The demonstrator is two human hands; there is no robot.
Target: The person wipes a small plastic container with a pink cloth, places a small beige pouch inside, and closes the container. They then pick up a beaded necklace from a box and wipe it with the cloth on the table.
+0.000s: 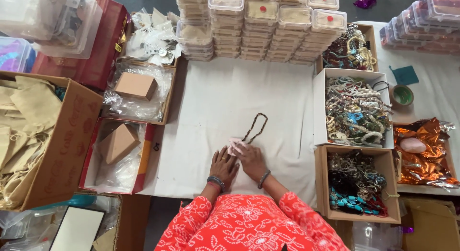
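Observation:
A brown bead string (257,126) lies in a loop on the white cloth (215,97); its near end meets a small pale pink piece (235,145), paper or cloth. My left hand (223,165) rests on the white cloth with its fingertips on the pink piece's left edge. From the right, my right hand (250,160) has its fingers closed on the same piece. Both wrists wear bangles. What lies under the pink piece is hidden.
Stacked clear lidded boxes (258,25) line the far edge. Open cartons of bead strings stand at the right (355,112) (357,184). Trays with small brown boxes (136,85) (119,143) and a carton of beige pouches (28,136) are on the left. A tape roll (402,95) and orange foil (421,150) lie far right.

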